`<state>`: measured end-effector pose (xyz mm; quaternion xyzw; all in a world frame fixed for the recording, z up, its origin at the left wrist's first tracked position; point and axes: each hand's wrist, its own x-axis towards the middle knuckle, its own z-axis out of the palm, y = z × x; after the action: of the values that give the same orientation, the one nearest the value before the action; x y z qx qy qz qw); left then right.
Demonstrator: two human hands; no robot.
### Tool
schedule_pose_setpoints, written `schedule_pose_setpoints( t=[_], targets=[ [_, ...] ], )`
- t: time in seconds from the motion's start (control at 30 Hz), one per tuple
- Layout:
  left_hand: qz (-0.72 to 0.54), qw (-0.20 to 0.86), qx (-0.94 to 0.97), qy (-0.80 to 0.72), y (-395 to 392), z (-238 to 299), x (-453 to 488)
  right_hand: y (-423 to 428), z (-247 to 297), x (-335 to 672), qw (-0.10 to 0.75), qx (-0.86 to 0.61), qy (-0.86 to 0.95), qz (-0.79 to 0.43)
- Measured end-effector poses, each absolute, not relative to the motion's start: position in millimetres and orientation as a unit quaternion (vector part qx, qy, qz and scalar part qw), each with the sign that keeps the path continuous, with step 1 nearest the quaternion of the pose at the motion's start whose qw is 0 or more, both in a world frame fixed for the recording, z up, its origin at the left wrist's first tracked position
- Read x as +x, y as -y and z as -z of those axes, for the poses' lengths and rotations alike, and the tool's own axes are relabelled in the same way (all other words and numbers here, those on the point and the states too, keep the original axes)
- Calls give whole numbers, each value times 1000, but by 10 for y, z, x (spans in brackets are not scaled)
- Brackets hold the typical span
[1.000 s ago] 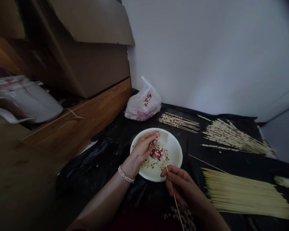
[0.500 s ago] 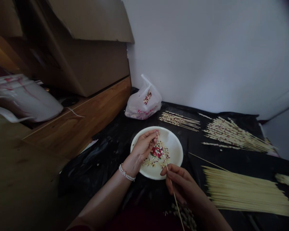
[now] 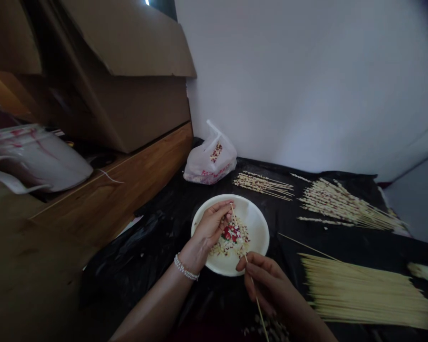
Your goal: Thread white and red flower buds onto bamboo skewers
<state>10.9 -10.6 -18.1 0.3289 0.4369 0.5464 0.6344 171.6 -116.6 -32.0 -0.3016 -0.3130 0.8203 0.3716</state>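
The right hand (image 3: 267, 285), at the near edge of the white plate (image 3: 258, 223), pinches a thin stick (image 3: 239, 232) between thumb and forefinger, the other fingers curled in. The stick slants up across the plate. Over the plate's left half, the left hand (image 3: 210, 228) has its fingertips (image 3: 227, 214) drawn together on the stick's far tip; whether a piece sits between them is too small to tell. Red and pale pieces (image 3: 231, 239) lie heaped at the plate's middle. Bare sticks (image 3: 360, 289) lie right of the plate.

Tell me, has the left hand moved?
No. The left hand stays over the plate's left side, pinching the skewer tip; only the view shifted slightly.
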Motion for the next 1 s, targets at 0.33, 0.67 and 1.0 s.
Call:
schedule_pose_setpoints(
  t=[0.33,0.67,1.0],
  targets=[
    [-559,661,247,-434,131,85,145,1125,444,1679,378,-290,308,-824],
    [-581,629,277,-436,113,167,132,1133,370,1679,377,-271,297,-834],
    [-586,635,273,-422,89,153,153,1162,374,1630,423,-261,249,-831]
  ],
)
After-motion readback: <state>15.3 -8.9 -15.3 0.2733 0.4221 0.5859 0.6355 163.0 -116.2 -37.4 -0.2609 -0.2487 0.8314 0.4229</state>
